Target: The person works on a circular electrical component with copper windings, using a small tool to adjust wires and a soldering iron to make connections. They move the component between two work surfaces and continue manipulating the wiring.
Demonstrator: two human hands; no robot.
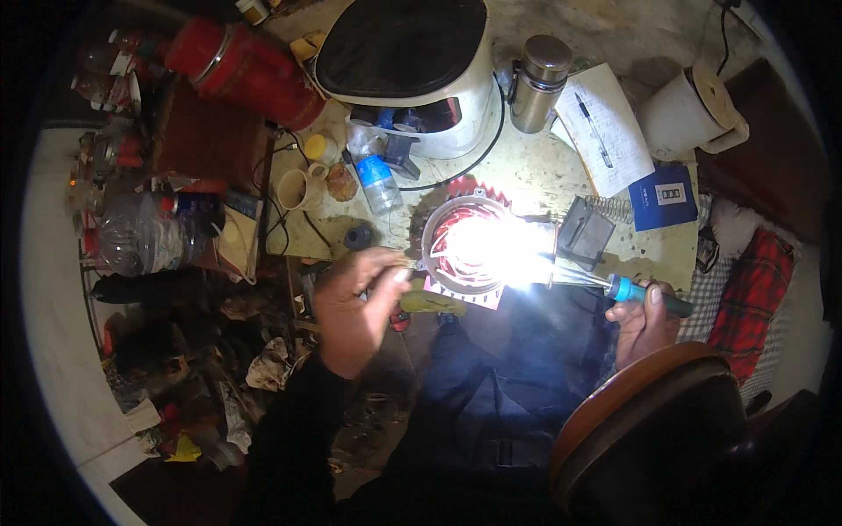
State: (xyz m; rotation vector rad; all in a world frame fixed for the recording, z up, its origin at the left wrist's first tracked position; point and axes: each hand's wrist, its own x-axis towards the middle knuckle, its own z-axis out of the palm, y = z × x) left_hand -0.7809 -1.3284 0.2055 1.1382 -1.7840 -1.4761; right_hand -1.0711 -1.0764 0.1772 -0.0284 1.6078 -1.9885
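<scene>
A round metal ring-shaped housing (428, 250) with red and white wire windings inside stands at the table's near edge. Bright glare washes out its right side. Just left of its rim, my left hand (360, 302) pinches thumb and forefinger together; what lies between them is too small to make out. My right hand (645, 320) is closed around a tool with a blue-green handle (653, 296). Thin metal rods (579, 273) run from the handle toward the glare, which hides the tip. Below the housing hangs a yellow-green piece (431, 303), perhaps cloth.
Behind stand a white appliance with a dark lid (403, 48), a steel flask (539, 83) and a plastic bottle (377, 182). A notebook with a pen (603, 131), blue booklet (664, 198) and spring (610, 208) lie right. A large brown-rimmed round object (649, 412) blocks the lower right.
</scene>
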